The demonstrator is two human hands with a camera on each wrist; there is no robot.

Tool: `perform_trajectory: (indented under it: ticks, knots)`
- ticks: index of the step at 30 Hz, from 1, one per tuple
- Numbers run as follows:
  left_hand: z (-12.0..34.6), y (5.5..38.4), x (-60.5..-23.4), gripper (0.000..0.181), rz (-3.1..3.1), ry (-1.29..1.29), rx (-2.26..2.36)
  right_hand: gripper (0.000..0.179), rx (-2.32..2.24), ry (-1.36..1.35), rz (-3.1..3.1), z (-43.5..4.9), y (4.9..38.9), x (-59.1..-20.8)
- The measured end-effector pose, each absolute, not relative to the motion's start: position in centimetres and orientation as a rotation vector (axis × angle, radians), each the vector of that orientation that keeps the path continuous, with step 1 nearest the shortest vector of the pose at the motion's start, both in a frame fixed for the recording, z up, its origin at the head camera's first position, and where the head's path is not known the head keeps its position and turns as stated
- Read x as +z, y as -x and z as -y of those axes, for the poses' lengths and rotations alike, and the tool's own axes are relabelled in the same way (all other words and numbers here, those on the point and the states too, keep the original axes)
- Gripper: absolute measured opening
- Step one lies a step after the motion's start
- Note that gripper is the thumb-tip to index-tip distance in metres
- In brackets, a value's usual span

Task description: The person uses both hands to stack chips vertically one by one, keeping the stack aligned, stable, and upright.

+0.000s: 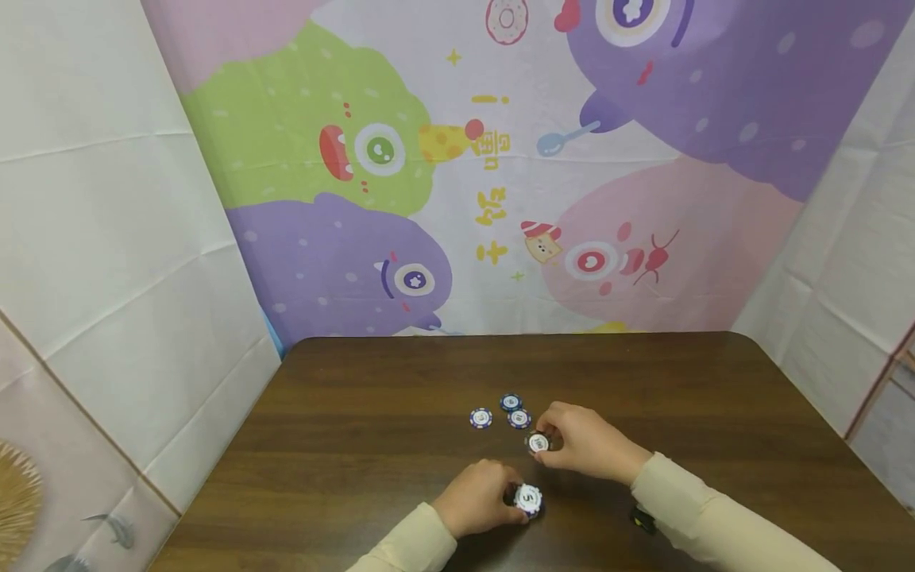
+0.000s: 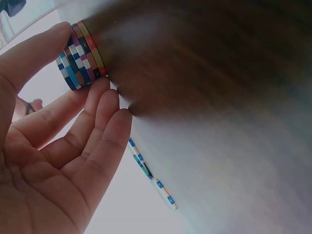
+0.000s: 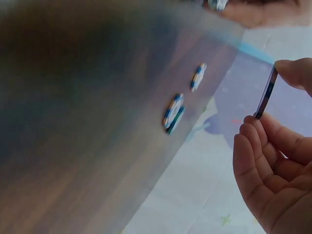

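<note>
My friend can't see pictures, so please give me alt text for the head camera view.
A person's left hand grips a small stack of poker chips topped by one marked 5, while the right hand pinches a single chip over a dark wood-grain table. Three more chips lie beyond, two of them touching, with a cartoon-monster backdrop behind the table.

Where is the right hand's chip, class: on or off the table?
Off the table: in the right wrist view, the right hand pinches the chip, seen against the backdrop.

cartoon backdrop (image 1: 515,179) | brown table (image 1: 357,445) | pale cloth (image 1: 121,199) | tan tuft (image 1: 16,504), perhaps printed
</note>
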State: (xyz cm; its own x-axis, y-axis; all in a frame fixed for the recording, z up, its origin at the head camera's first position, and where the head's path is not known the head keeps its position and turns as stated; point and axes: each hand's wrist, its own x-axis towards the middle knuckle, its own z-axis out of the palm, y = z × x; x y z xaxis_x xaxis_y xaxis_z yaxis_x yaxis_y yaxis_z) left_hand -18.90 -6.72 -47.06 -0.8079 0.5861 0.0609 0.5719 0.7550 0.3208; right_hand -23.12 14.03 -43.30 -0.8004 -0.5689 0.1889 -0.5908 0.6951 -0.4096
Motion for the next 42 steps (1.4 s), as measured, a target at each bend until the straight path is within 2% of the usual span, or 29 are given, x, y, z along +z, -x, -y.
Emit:
perform_trajectory:
  ticks: [17, 42]
  knots:
    - [6.6, 18.9, -47.0, 0.025, -2.883, -0.926, 0.543, 0.024, 0.789, -1.102, 2.857, -14.2, 20.4, -44.5]
    - [6.9, 18.8, -47.2, 0.028, -2.896, -0.957, 0.604, 0.024, 0.728, -1.213, 2.847, -12.6, 19.7, -46.0]
